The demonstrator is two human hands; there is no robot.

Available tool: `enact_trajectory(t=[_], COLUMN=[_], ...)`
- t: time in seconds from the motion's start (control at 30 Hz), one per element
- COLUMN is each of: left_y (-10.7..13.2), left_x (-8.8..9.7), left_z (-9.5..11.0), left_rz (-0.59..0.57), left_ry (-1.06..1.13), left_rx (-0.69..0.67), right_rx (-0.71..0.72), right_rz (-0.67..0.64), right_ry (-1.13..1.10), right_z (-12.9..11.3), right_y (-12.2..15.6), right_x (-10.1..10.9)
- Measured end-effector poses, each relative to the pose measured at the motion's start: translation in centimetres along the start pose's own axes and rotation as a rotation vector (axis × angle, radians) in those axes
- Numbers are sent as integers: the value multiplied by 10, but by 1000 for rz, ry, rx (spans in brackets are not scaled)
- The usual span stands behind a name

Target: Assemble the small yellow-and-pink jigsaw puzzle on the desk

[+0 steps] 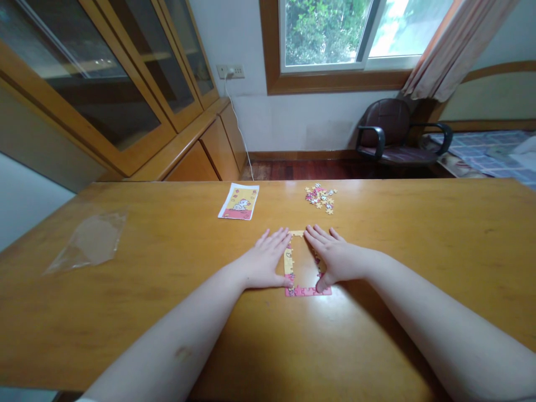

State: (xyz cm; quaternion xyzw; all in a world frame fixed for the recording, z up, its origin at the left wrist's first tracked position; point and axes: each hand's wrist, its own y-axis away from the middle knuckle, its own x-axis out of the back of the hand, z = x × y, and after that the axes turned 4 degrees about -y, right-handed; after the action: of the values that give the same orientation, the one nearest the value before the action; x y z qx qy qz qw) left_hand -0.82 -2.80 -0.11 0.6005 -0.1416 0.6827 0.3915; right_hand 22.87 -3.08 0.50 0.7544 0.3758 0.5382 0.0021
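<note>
A jigsaw puzzle border (307, 291) lies flat on the wooden table, a rectangle of joined pieces, yellow at the far end and pink at the near end, with bare wood inside it. My left hand (268, 259) rests open along its left side, fingertips at the far left corner and thumb at the lower left. On the opposite side my right hand (329, 254) lies open, its fingers and thumb covering much of the right edge. Beyond the border sits a loose heap of puzzle pieces (320, 196). A picture card (239, 202) with a white animal lies to the left of the heap.
A clear plastic bag (90, 240) lies at the left of the wooden table (176, 251). Past the far edge are a glass-door cabinet (167, 111), a window (326, 33) and a dark armchair (393, 134). A white cable (238, 123) hangs from the wall socket.
</note>
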Motion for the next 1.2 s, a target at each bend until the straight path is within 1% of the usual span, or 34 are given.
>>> enact_trajectory(t=[0.17,0.3,0.37,0.47,0.57,0.67,0.73,0.83,1.0,1.2], left_y=[2,2,2,2,3,3,3,2,2,2], left_x=[2,-1,-3,-6,-6,-5,-5,-5,-7,-6], left_z=[4,6,5,-1,-8,-13,-13,-12,-13,-13], left_rz=[-52,-42,-28,11,52,63,63,66,85,72], left_ry=[-21,-38,-40,-24,-9,0,4,8,17,14], left_rx=[5,7,8,5,4,15,18,19,2,6], right_rx=[27,37,40,26,6,41,51,47,26,2], right_rz=[-9,9,41,145,314,473,529,545,507,495], right_ry=[2,-31,-42,-36,3,-1,-12,-15,-71,-89], right_z=[3,2,2,7,17,29,33,35,30,25], right_y=[-1,1,0,-3,-10,-16,-18,-19,-18,-16], right_x=[-2,-2,-1,2,5,6,5,3,3,6])
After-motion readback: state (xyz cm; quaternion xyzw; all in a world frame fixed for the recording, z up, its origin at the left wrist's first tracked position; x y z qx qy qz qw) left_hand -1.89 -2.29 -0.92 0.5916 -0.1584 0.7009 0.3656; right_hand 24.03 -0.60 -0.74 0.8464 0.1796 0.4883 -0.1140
